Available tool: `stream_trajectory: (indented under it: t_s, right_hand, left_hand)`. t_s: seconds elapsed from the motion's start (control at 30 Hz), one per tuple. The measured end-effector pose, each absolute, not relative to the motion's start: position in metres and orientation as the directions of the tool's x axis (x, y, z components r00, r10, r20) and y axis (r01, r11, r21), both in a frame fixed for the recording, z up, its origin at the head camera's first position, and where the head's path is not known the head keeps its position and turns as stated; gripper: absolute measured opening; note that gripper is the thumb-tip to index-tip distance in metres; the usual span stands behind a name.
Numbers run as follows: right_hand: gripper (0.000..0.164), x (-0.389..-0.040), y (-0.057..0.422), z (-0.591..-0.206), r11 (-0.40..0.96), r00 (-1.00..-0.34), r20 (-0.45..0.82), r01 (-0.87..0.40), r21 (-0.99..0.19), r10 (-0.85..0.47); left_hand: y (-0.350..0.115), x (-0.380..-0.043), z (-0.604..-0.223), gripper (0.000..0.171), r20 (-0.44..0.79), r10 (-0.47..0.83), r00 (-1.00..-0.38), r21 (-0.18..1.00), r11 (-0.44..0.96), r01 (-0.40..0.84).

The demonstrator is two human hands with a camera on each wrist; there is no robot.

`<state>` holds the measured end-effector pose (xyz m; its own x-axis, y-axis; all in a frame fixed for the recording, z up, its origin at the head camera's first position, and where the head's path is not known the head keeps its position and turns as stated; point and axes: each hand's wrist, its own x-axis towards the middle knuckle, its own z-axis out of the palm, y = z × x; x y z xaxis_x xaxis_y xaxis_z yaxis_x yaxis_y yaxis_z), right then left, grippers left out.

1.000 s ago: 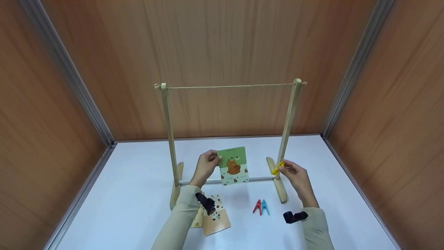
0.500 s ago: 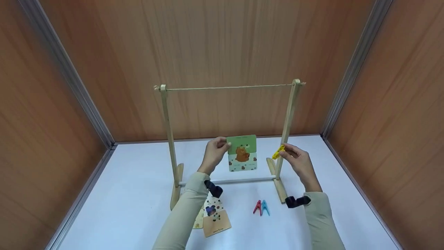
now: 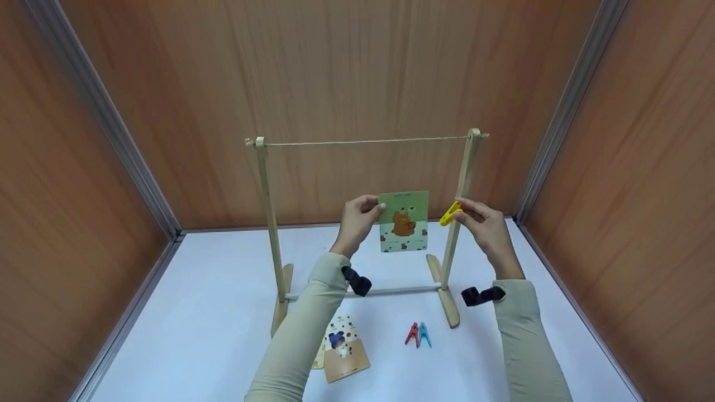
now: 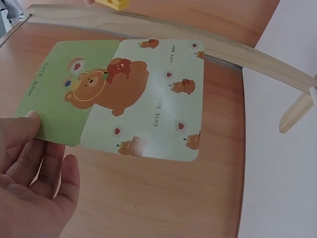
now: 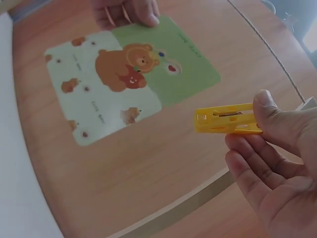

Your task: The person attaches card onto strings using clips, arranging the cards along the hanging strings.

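Observation:
My left hand point(image 3: 358, 222) pinches the upper left corner of a green and white bear card point(image 3: 404, 221), held upright below the string. In the left wrist view the thumb lies on the card's green part point(image 4: 59, 84), with the fingers behind it. Just right of the card, my right hand point(image 3: 487, 230) pinches a yellow clothespin point(image 3: 450, 213) by one end, between thumb and fingers. The right wrist view shows the clothespin point(image 5: 225, 119) pointing toward the card. A string point(image 3: 363, 142) stretches between the two posts of a wooden frame point(image 3: 269, 223), above both hands.
A red clothespin point(image 3: 412, 335) and a blue clothespin point(image 3: 424, 335) lie side by side on the white table point(image 3: 212, 312). Left of them is a brown and white card point(image 3: 347, 363) overlapping a yellow card point(image 3: 319, 357), partly behind my left sleeve. Wooden panels enclose the table.
Both hands have risen toward the string, the left one also moving right with the bear card. The yellow clothespin has gone up with the right hand. The things on the table have stayed put.

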<state>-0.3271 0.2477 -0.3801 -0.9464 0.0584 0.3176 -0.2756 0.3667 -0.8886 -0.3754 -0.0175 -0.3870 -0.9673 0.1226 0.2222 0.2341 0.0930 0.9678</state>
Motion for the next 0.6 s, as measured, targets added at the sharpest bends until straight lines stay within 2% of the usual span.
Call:
stream_trajectory:
  t_s: [0.4,0.6]
  right_hand:
    - [0.042,-0.338,0.237,-0.331,0.314,-0.905,0.414,-0.368,-0.875,0.094]
    - [0.04,-0.342,0.232,-0.316,0.288,-0.881,0.458,-0.411,-0.865,0.12]
  left_hand:
    - [-0.006,-0.383,-0.352,0.02,0.344,0.105,-0.933,0.939,-0.02,0.344]
    - [0.0,-0.383,-0.338,0.019,0.345,0.088,-0.935,0.938,0.005,0.347]
